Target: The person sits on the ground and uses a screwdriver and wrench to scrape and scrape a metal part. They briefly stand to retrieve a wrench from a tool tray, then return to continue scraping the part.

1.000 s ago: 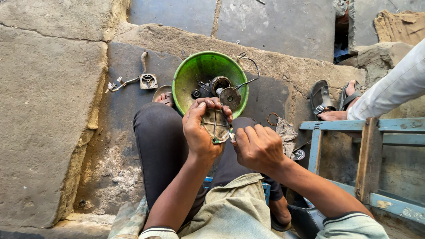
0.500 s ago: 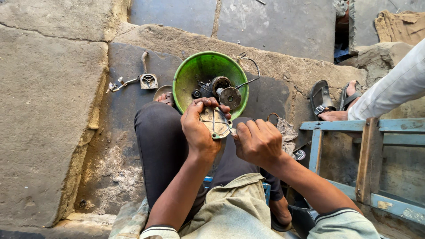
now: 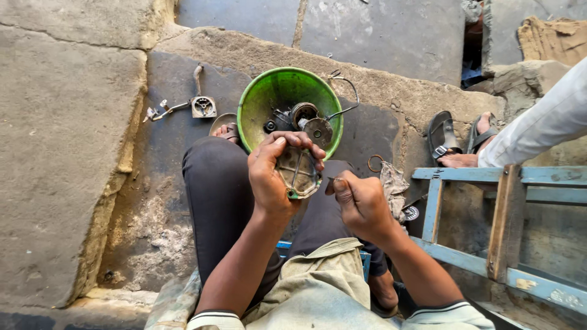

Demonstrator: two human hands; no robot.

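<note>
Metal plate, round and grimy, sits gripped in the left hand above the lap, fingers curled over its top edge. Since half a second ago the right hand has drawn back a little from the plate's edge; it is closed around a thin tool whose tip now points at the rim, apart from it. Just beyond, a green bowl holds small machine parts. Another person's sandalled feet rest near a blue wooden frame.
</note>
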